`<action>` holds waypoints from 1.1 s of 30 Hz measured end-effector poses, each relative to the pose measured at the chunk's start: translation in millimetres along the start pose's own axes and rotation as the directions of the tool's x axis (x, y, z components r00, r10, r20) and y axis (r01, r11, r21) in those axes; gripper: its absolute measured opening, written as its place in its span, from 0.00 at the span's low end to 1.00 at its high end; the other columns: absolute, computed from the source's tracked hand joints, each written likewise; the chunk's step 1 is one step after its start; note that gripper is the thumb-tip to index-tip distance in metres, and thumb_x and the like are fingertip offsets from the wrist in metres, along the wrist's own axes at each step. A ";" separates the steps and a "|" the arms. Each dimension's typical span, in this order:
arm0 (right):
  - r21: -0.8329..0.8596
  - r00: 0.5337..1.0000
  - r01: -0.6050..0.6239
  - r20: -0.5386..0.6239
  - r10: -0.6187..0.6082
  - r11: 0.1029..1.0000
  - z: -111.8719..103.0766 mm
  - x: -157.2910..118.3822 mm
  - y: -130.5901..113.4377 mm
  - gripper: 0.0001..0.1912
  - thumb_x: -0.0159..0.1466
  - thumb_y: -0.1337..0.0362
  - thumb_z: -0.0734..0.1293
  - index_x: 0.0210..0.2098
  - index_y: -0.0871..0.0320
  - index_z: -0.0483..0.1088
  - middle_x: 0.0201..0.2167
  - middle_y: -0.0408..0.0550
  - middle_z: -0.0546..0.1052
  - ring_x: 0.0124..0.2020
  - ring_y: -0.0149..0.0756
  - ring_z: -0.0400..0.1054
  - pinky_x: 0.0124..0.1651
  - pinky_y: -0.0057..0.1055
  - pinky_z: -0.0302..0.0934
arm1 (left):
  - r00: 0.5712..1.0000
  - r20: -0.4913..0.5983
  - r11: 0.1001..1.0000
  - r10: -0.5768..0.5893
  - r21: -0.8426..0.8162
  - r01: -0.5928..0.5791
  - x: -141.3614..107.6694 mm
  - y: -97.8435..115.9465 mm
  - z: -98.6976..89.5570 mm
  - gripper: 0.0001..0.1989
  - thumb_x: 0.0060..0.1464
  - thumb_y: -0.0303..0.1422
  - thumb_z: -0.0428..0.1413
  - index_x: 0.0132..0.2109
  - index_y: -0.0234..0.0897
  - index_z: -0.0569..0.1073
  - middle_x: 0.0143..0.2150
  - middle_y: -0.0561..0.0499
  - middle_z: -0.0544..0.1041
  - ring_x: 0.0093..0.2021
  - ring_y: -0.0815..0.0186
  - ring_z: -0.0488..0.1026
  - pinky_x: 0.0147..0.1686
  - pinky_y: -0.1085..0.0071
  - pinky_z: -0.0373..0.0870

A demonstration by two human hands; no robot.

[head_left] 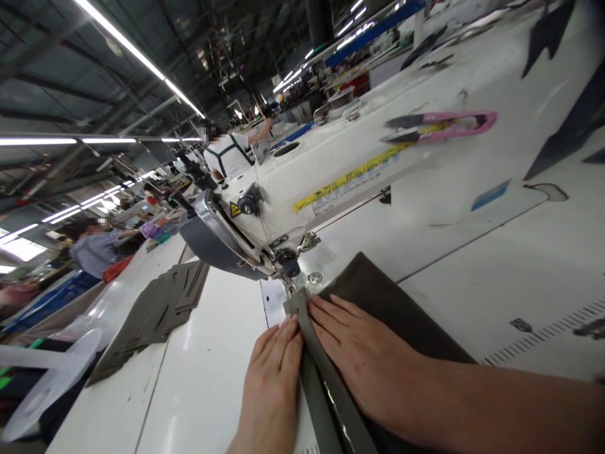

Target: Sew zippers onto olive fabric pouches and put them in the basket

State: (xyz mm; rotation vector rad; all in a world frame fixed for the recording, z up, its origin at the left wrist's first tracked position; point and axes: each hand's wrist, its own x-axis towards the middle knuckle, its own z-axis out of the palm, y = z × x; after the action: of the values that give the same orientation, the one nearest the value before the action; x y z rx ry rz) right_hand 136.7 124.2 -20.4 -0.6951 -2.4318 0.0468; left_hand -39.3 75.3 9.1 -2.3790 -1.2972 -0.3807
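Note:
A white sewing machine (340, 170) spans the view, its needle area just ahead of both hands. Under it runs a grey-green strip (326, 372) with a shiny edge, beside a larger dark grey-green fabric piece (378, 296). My left hand (276, 372) lies flat along the strip's left side, fingertips near the presser foot. My right hand (363, 353) rests flat with fingers stretched over the fabric, at the strip's right side. Neither hand has its fingers wrapped round anything.
A fanned stack of grey-green pieces (155, 309) lies on the table at left. Pink-handled snips (439, 126) rest on the machine arm. Further off are a person in a white shirt (229, 154) and a person in a striped shirt (97, 252).

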 end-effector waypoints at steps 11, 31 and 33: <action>0.111 0.993 -0.058 0.107 0.046 0.992 -5.3 5.5 -0.3 0.30 0.61 0.59 0.60 0.61 0.61 0.55 0.58 0.60 0.62 0.58 0.48 0.56 0.59 0.46 0.48 | 1.000 0.006 1.000 -0.009 -0.013 0.009 1.7 -1.6 -4.0 0.15 0.56 0.22 0.42 0.47 0.31 0.68 0.43 0.40 0.76 0.43 0.58 0.74 0.42 0.61 0.74; -0.081 0.996 0.085 0.030 -0.083 0.993 1.5 -3.7 0.0 0.26 0.60 0.73 0.54 0.58 0.68 0.59 0.57 0.60 0.63 0.59 0.43 0.55 0.59 0.44 0.53 | 0.993 0.017 0.988 -0.113 -0.104 0.114 -2.2 6.9 -0.8 0.14 0.60 0.24 0.42 0.47 0.32 0.70 0.49 0.40 0.73 0.49 0.58 0.70 0.46 0.58 0.71; -0.130 0.989 0.147 0.009 -0.147 0.981 0.9 -3.8 0.9 0.28 0.59 0.74 0.52 0.59 0.68 0.56 0.56 0.61 0.64 0.59 0.43 0.56 0.57 0.44 0.57 | 0.986 0.008 0.982 -0.165 -0.095 0.165 -1.6 10.6 -0.3 0.13 0.60 0.25 0.43 0.45 0.32 0.71 0.48 0.39 0.73 0.47 0.58 0.71 0.43 0.59 0.72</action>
State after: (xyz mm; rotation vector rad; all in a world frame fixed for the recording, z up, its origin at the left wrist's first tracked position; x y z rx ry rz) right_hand 139.2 123.2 -23.4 -0.5686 -2.4950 -0.1726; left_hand -31.2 68.8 6.5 -2.3545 -1.5128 -0.5018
